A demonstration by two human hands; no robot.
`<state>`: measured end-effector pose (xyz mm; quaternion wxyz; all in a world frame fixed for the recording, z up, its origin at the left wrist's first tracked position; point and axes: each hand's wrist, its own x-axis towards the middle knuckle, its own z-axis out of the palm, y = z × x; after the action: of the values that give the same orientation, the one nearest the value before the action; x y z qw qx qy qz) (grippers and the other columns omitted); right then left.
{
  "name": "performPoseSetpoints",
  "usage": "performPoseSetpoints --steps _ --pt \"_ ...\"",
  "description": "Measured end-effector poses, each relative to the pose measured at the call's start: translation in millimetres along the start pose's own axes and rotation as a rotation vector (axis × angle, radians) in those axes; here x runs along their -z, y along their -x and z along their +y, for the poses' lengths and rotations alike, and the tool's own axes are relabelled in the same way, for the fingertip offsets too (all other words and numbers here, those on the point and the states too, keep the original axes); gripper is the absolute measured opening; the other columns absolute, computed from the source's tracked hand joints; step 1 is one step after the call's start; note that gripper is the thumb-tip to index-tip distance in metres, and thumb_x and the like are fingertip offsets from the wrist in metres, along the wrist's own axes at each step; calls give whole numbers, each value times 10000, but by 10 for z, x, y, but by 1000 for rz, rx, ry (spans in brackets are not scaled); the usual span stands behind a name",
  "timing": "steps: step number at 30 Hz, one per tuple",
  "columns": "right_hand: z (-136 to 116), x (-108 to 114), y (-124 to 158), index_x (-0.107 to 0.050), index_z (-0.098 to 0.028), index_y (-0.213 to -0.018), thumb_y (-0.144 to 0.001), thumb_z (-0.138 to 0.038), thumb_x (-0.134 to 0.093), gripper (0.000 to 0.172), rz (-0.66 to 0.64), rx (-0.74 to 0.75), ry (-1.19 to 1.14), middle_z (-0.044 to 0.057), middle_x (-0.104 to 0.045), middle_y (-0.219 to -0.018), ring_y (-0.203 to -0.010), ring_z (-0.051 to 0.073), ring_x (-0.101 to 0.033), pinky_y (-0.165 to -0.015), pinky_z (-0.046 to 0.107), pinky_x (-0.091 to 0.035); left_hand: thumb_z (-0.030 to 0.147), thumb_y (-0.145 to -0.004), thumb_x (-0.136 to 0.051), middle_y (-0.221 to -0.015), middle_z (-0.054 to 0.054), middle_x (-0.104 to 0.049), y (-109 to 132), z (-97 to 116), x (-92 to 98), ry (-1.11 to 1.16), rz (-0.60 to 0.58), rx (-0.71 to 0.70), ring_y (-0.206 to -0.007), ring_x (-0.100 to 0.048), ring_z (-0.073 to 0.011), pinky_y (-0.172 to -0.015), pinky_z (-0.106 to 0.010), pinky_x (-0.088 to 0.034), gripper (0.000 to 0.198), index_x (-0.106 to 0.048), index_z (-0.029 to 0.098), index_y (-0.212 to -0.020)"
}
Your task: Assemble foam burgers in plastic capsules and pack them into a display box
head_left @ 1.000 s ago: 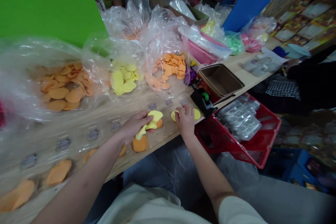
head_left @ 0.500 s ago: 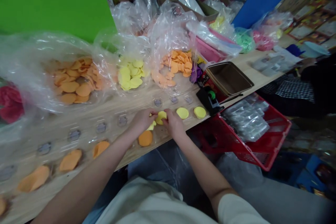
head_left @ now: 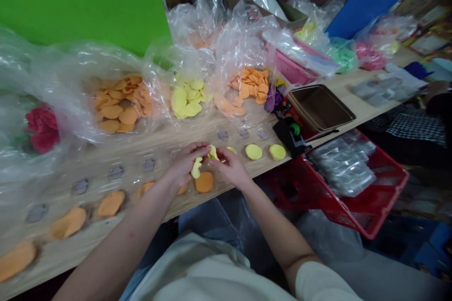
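We have a few yellow pieces [head_left: 196,168] just above the worktop [head_left: 363,109], near its front edge. Our left hand [head_left: 185,162] grips them between thumb and fingers; our right hand [head_left: 229,167], close beside it, pinches at the same cluster. Whether our hands touch, we cannot tell. Below lies an orange piece [head_left: 204,182], by the front edge. Rightward along that edge sit two yellow discs [head_left: 253,152], then a black tape dispenser [head_left: 291,136]. Clear bags [head_left: 243,33] line the worktop's far side.

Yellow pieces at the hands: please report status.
Left hand holding yellow pieces. Right hand at them, grip unclear. Tape dispenser to the right, clear of hands.
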<state>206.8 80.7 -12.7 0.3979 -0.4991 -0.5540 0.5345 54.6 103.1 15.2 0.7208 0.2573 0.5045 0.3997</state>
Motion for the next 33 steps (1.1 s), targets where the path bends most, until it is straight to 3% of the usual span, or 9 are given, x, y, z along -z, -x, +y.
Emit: performPoseSetpoints --steps 5,10,12,18,21,23,27,30,33 --pt "83 -69 -134 -620 -163 -808 -798 -382 -502 249 102 -43 86 -5 -561 -664 -568 111 -500 -522 231 -407 187 -606 -742 -804 -42 -650 27 19 229 -295 70 -82 -552 -548 -77 -520 -187 -437 343 -624 132 -924" --pt "164 -288 -240 -513 -189 -1162 -796 -232 -512 369 129 134 618 34 -607 -792 -741 171 -555 -714 315 -447 160 -583 -730 -771 -43 -653 -33 -56 471 -361 167 -140 -622 -574 -123 -542 -200 -422 259 -635 150 -824" --pt "150 -329 -257 -524 -185 -1145 -805 -209 -493 342 115 191 711 58 -613 -832 -807 189 -558 -766 342 -443 141 -568 -731 -778 -37 -650 -53 -64 524 -316 196 -143 -645 -578 -120 -541 -186 -415 240 -633 154 -786" --pt "-76 16 -137 -559 -199 -1039 -795 -303 -524 267 194 120 258 29 -602 -847 -718 143 -570 -614 264 -469 289 -830 -488 -786 -60 -619 143 129 691 -9 208 -33 -649 -587 -117 -561 -222 -490 170 -574 144 -809" --pt "-129 95 26 -550 -201 -1024 -764 -301 -572 280 40 42 164 -9 -579 -750 -662 127 -556 -600 253 -458 372 -896 -336 -818 -94 -608 288 203 726 312 133 104 -789 -614 -165 -692 -303 -541 343 -568 125 -849" --pt "-75 14 135 -547 -202 -1023 -765 -278 -580 270 -124 41 193 -16 -579 -743 -668 124 -556 -621 251 -458 365 -881 -392 -840 -90 -606 361 202 712 412 118 139 -814 -617 -170 -713 -293 -545 310 -576 116 -899" --pt "128 -227 257 -564 -194 -1023 -810 -208 -534 216 -254 183 576 35 -608 -858 -790 164 -556 -723 305 -465 174 -771 -587 -832 -38 -614 513 128 658 80 117 114 -740 -629 -144 -570 -196 -517 241 -578 167 -1012" --pt "208 -282 279 -577 -167 -1034 -837 -158 -478 220 -216 344 922 85 -601 -895 -897 216 -515 -833 372 -433 233 -708 -671 -837 -34 -636 667 63 652 -295 15 137 -724 -621 -154 -522 -187 -478 331 -580 191 -1023" --pt "186 -260 310 -577 -170 -1054 -829 -155 -487 243 -158 396 1011 110 -571 -971 -940 231 -491 -863 385 -426 294 -705 -679 -873 -43 -649 807 7 681 -341 -37 147 -784 -606 -143 -617 -188 -476 279 -598 170 -941"
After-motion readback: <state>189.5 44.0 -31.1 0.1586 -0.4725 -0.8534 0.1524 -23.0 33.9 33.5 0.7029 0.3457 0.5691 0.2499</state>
